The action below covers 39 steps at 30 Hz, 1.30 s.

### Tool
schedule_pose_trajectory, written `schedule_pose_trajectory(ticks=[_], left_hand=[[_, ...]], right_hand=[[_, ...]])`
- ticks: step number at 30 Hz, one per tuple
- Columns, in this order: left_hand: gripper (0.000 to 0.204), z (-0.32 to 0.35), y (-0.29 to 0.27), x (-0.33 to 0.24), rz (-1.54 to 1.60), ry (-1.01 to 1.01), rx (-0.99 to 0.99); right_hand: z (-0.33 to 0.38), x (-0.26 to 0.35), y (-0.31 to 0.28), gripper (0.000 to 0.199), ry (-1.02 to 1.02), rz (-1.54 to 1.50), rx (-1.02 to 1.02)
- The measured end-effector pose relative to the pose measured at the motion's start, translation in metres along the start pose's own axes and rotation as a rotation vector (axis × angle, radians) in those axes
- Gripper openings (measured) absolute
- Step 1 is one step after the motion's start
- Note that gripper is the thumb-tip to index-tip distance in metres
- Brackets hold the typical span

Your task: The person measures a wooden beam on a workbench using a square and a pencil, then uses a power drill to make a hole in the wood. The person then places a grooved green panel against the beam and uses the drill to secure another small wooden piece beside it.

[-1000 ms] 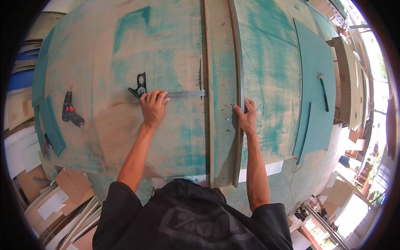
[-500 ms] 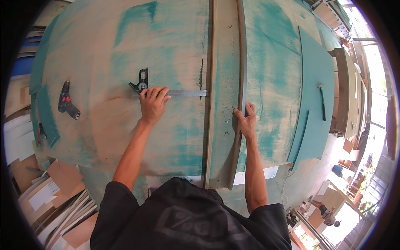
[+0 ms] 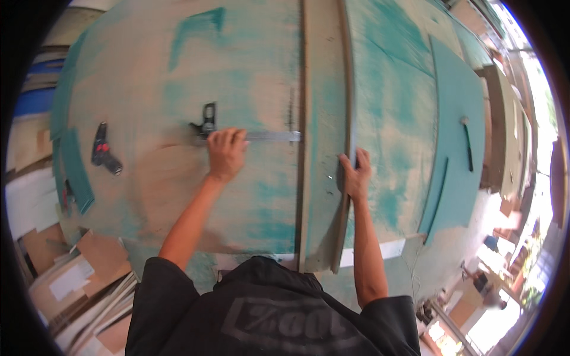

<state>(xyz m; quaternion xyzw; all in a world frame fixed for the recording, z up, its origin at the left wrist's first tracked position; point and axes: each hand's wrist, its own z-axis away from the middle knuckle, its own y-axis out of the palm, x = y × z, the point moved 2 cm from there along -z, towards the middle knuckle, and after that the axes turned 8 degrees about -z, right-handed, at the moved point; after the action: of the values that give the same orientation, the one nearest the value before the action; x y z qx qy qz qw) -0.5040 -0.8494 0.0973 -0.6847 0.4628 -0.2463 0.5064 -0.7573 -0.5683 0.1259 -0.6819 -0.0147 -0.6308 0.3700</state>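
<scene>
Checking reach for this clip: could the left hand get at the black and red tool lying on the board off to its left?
Probably yes. The left hand rests on the metal square, and only bare board lies between it and the black and red tool. It would have to let go of the square first.

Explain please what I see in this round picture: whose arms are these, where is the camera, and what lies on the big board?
The camera sits on a person's head and looks down; its wide lens bends straight edges. The two bare arms are that person's own. The left hand presses a metal combination square flat on a large plywood sheet smeared with teal paint. The right hand grips the edge of a long narrow board lying on the sheet. A black and red tool lies to the left, a hammer to the right.
</scene>
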Motion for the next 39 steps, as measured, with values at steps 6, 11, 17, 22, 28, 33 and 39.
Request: schedule_pose_trajectory(ticks=[6, 11, 17, 22, 28, 33, 39], left_hand=[[0.025, 0.000, 0.010, 0.002, 0.100, 0.017, -0.023], [0.033, 0.015, 0.006, -0.001, -0.059, 0.016, 0.039], [0.038, 0.015, 0.011, -0.008, -0.066, -0.021, 0.010], [0.037, 0.007, 0.012, -0.008, -0.065, -0.022, 0.016], [0.037, 0.008, 0.010, -0.008, -0.027, -0.028, 0.018], [0.037, 0.009, 0.009, -0.007, -0.032, -0.029, 0.002], [0.037, 0.014, 0.007, -0.008, -0.052, -0.035, 0.000]], right_hand=[[0.008, -0.034, 0.002, 0.053, -0.005, 0.034, 0.001], [0.012, -0.049, 0.004, 0.058, -0.059, 0.081, 0.034], [0.004, -0.039, -0.002, 0.052, -0.054, 0.084, 0.072], [0.007, -0.023, 0.001, 0.051, -0.037, 0.098, 0.037], [0.008, -0.022, 0.000, 0.059, -0.015, 0.098, 0.042], [0.008, -0.027, -0.001, 0.049, -0.040, 0.132, 0.038], [0.010, -0.026, 0.001, 0.047, -0.059, 0.055, 0.066]])
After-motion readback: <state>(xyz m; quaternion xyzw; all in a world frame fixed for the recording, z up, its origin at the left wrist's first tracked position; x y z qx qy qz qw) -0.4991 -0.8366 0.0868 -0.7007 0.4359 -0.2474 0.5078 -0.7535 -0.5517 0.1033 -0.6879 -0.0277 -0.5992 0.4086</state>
